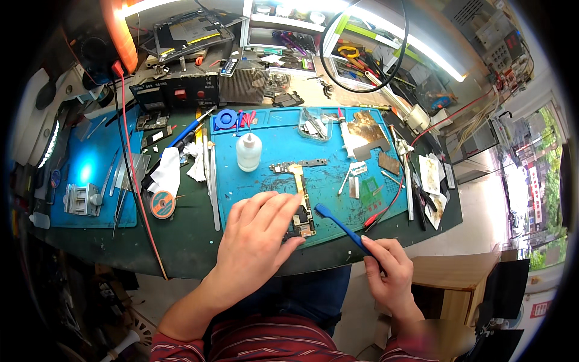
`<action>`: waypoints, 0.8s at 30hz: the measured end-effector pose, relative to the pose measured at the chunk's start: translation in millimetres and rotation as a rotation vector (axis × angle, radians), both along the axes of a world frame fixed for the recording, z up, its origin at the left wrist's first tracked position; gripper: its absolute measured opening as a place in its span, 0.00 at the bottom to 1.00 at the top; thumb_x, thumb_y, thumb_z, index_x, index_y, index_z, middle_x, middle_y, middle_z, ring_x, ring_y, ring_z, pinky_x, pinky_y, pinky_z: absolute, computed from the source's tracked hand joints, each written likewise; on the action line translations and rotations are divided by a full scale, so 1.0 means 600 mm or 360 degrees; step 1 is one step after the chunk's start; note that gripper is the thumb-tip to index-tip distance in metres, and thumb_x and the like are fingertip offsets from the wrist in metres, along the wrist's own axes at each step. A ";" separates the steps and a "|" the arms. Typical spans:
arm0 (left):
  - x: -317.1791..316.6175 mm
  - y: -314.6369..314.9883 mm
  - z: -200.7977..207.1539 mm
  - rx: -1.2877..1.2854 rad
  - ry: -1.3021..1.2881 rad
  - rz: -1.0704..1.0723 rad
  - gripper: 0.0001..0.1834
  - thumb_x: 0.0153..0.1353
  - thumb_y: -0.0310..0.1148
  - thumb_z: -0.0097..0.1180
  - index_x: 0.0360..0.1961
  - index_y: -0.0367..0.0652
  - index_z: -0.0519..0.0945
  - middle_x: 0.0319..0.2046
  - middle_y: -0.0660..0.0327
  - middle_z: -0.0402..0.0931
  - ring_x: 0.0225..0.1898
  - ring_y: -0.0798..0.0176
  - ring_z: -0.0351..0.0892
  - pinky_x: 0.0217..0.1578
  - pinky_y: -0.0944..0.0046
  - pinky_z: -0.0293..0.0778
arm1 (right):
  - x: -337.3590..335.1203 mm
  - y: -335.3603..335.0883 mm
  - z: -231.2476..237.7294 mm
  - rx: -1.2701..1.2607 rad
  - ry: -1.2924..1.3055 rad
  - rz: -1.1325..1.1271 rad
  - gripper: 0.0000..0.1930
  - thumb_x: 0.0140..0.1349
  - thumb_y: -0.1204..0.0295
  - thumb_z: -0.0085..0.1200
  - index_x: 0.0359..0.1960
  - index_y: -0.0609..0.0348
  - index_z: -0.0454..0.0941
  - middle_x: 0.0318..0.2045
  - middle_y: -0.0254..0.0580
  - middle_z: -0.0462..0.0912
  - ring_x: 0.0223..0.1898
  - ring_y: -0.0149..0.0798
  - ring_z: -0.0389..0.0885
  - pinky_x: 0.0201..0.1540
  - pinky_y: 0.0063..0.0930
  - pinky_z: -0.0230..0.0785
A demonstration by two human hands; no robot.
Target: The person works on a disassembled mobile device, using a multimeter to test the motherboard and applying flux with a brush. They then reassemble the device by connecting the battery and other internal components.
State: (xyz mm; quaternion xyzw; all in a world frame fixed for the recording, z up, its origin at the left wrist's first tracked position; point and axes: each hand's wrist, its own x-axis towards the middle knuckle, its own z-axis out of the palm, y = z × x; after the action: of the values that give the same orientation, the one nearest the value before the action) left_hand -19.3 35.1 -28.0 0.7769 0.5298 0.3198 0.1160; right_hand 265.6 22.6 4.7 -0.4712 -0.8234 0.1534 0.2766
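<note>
A phone circuit board (304, 205) lies on the blue-green work mat (338, 211), its narrow arm running up to a wider strip of components. Over the board's left side rests my left hand (256, 232), palm down, fingers stretched out and thumb apart. Its fingertips reach the board's edge and hide part of it; how firmly they press cannot be told. My right hand (389, 268) is closed around the handle of a blue toothbrush-like brush (344, 226). The brush head points up and left, just right of the board. Beyond the left hand stands a white dispenser bottle (248, 154).
A solder wire spool (162, 204) and tweezers (213, 181) lie left of the mat. A red probe lead (374, 220) crosses its right side, near cotton swabs (344, 181). A black power unit (175, 92) stands at the back. A cable loop (323, 48) hangs above.
</note>
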 end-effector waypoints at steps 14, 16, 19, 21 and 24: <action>0.011 -0.009 -0.011 0.0200 0.0322 0.0075 0.29 0.59 0.37 0.73 0.62 0.45 0.83 0.63 0.60 0.78 0.66 0.56 0.74 0.64 0.52 0.68 | 0.015 -0.007 -0.003 -0.0005 0.0027 -0.0071 0.21 0.65 0.84 0.63 0.60 0.59 0.85 0.40 0.43 0.83 0.30 0.37 0.81 0.33 0.28 0.74; 0.010 -0.008 -0.012 0.0209 0.0289 0.0064 0.28 0.59 0.36 0.73 0.62 0.44 0.83 0.62 0.60 0.79 0.66 0.55 0.75 0.64 0.51 0.69 | 0.016 -0.007 -0.002 -0.0003 0.0033 -0.0065 0.21 0.65 0.84 0.63 0.60 0.59 0.86 0.40 0.43 0.84 0.31 0.37 0.81 0.33 0.28 0.74; 0.006 -0.008 -0.013 0.0205 0.0189 0.0048 0.30 0.59 0.35 0.73 0.63 0.42 0.82 0.62 0.58 0.80 0.65 0.53 0.76 0.63 0.51 0.70 | 0.014 -0.008 0.001 -0.0009 0.0042 -0.0045 0.21 0.65 0.84 0.63 0.60 0.58 0.86 0.40 0.42 0.84 0.31 0.37 0.82 0.33 0.28 0.74; 0.005 -0.007 -0.012 0.0184 0.0105 0.0064 0.33 0.59 0.35 0.74 0.66 0.40 0.79 0.61 0.57 0.81 0.64 0.52 0.78 0.63 0.51 0.71 | 0.011 -0.010 0.003 -0.0027 0.0038 -0.0035 0.21 0.65 0.84 0.64 0.60 0.57 0.86 0.40 0.42 0.84 0.31 0.37 0.82 0.33 0.28 0.74; 0.006 -0.009 -0.005 0.0127 0.0002 0.0114 0.41 0.57 0.34 0.76 0.71 0.37 0.74 0.60 0.57 0.82 0.62 0.51 0.79 0.63 0.51 0.71 | 0.000 -0.011 0.006 -0.0120 0.0029 -0.0011 0.21 0.65 0.83 0.64 0.60 0.56 0.87 0.40 0.41 0.84 0.31 0.38 0.83 0.32 0.30 0.75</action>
State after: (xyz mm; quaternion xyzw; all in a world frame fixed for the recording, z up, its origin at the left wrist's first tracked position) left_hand -16.0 29.9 -30.8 0.7616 0.5443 0.3441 0.0729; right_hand 265.8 15.9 8.5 -0.4827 -0.8128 0.1878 0.2666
